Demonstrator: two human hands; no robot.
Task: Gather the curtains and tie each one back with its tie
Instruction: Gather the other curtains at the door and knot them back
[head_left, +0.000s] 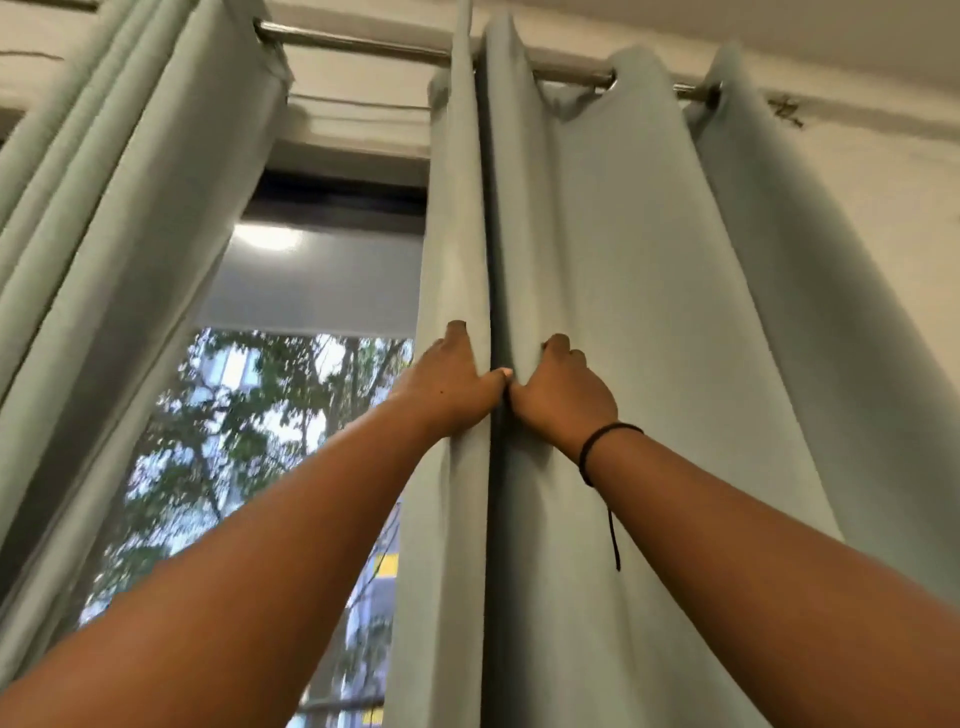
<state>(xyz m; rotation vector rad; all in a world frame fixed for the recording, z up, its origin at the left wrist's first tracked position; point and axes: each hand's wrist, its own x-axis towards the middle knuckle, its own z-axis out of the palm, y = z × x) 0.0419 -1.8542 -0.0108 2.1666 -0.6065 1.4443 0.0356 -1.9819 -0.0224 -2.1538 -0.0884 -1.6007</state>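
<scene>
curtain in hand: the pale green fabric curtain on the right (623, 312), hung by eyelets from a silver metal rod (363, 45), falls in long vertical folds from rod toward the floor; its long axis is upright.
left hand (452, 382): its grip is closed around the curtain's leading fold, fingers curled over the window-side edge, thumb meeting the other hand.
right hand (563, 387): its grip is bunched on the next fold, just beside the left, fingers dug into the cloth; a black cord bracelet (597, 449) sits on the wrist.
key relation: the ungathered cloth lies to the right of both grips, so the right hand is nearer to it; gathering likely runs rightward.
other curtain: a matching pale green curtain on the left (119, 234) hangs well apart, across the glass window (249, 415).
tie: none in view.
</scene>
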